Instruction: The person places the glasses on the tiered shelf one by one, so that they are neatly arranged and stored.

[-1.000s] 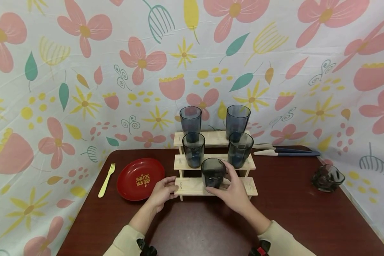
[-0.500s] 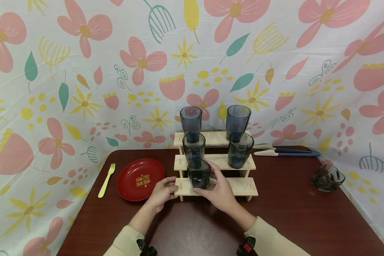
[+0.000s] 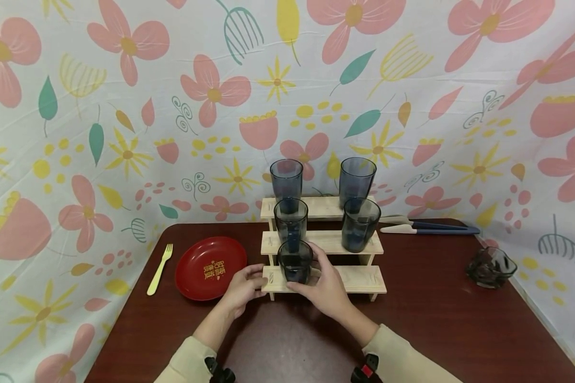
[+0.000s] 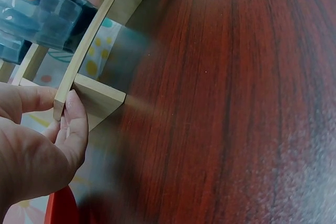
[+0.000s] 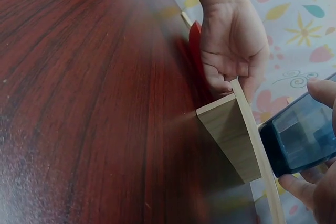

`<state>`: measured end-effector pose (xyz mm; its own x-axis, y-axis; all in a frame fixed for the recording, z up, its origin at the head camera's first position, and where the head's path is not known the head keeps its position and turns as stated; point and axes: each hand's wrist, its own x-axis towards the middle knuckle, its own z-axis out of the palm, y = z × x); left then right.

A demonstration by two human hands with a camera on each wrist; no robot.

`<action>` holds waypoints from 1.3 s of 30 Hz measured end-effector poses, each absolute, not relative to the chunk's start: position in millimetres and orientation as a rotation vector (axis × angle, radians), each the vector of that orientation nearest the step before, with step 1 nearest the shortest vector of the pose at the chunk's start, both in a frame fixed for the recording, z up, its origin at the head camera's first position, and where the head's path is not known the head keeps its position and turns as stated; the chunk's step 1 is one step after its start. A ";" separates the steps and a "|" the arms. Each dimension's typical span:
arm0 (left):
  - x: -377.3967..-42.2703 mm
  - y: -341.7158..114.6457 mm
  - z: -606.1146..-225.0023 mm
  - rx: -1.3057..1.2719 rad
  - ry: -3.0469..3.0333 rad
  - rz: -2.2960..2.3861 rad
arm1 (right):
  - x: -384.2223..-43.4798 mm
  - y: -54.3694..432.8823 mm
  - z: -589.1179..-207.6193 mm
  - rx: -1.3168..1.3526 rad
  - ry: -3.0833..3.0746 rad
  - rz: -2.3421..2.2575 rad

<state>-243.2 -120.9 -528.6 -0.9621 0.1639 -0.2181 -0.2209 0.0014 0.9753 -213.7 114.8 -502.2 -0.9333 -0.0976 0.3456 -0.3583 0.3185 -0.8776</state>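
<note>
A three-tier wooden display rack (image 3: 354, 277) stands at the table's middle. My left hand (image 3: 241, 287) pinches the left end of its lowest shelf, thumb and fingers on either side of the board, as the left wrist view shows. My right hand (image 3: 327, 287) holds a dark tinted drinking glass (image 3: 294, 261) upright over the left part of that shelf. In the right wrist view, the base of this glass (image 5: 304, 135) is right at the board, with fingers curled round its side. Two glasses stand on the middle tier, one left (image 3: 290, 218), one right (image 3: 360, 226).
Two more glasses, left (image 3: 286, 178) and right (image 3: 356, 178), stand on the top tier. A red plate (image 3: 191, 276) and a yellow fork (image 3: 160, 271) lie left. Right are tongs (image 3: 441, 230) and a short glass bowl (image 3: 491, 268). Flowered cloth (image 3: 172, 133) hangs behind.
My right hand has moved the glass leftward along the lowest shelf, from near its middle to its left part, slowing in the last half second. My left hand stays on the shelf end.
</note>
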 end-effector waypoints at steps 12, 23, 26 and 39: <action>-243.7 -121.6 -528.8 -0.063 2.007 2.040 | -208.2 119.3 -501.2 0.401 -2.352 1.824; -244.5 -121.7 -530.2 -0.065 2.009 2.044 | -194.3 149.8 -515.0 0.467 -2.303 1.769; -244.9 -122.1 -530.7 -0.060 2.013 2.038 | -188.3 164.4 -517.8 0.470 -2.260 1.737; -243.1 -121.7 -527.7 -0.065 2.020 2.028 | -176.3 264.8 -532.4 0.035 -2.017 1.493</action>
<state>-243.1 -121.7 -527.7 -0.9603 0.1635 -0.2259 -0.2265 0.0149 0.9739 -176.3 264.8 -532.4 -0.8064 0.3313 0.4898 -0.3717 0.3603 -0.8556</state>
